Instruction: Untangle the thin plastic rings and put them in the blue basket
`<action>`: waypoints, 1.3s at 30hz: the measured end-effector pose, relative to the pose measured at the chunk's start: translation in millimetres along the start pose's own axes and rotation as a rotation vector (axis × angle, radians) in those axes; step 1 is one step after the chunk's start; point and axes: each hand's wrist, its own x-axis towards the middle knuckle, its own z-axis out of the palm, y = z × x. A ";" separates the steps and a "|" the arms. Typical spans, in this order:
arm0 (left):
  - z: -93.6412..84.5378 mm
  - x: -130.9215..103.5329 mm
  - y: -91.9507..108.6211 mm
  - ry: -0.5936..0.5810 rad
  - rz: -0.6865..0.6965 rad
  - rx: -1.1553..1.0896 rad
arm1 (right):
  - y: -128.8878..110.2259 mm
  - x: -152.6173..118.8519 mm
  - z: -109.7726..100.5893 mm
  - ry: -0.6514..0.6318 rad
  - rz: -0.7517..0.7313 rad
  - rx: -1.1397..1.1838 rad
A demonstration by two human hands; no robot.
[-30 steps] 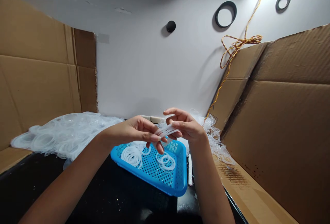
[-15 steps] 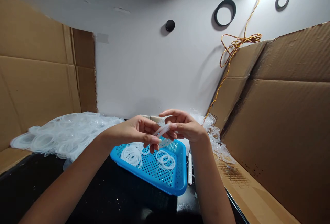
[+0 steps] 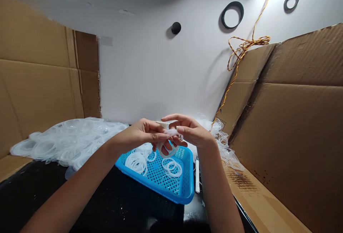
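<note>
Between my two hands is a bundle of translucent white rings [image 3: 166, 151], held above a blue perforated basket [image 3: 160, 192]. My left hand [image 3: 146, 133] pinches the bundle between thumb and fingers, some fingertips passing through the loop. From the other side my right hand [image 3: 190, 130] grips it with thumb and fingers, the index finger raised and curved over the top. Inside the basket lie a pile of white rings [image 3: 136, 163] at the left and a smaller group of rings [image 3: 172, 168] at the right.
A large heap of translucent rings [image 3: 72, 136] lies at the left, with more loose rings [image 3: 222, 138] at the right. Cardboard walls [image 3: 300, 118] flank the black table [image 3: 107, 197]. A white stick [image 3: 197, 176] lies beside the basket. Twisted yellow wire [image 3: 230, 86] hangs along the right.
The ring bundle has turned in my fingers, and its round loop now hangs lower below them. Both hands stay close together in nearly the same place.
</note>
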 end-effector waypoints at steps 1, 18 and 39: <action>0.4 0.1 -0.3 -0.010 -0.005 0.000 | 1.0 0.9 0.1 -0.002 0.002 0.009; 2.3 -0.6 1.0 -0.105 -0.044 -0.187 | 3.7 -0.2 -5.2 0.106 -0.032 0.136; -39.8 -5.1 -4.0 -0.169 -0.291 0.269 | 8.1 5.1 -8.9 0.166 0.119 -0.340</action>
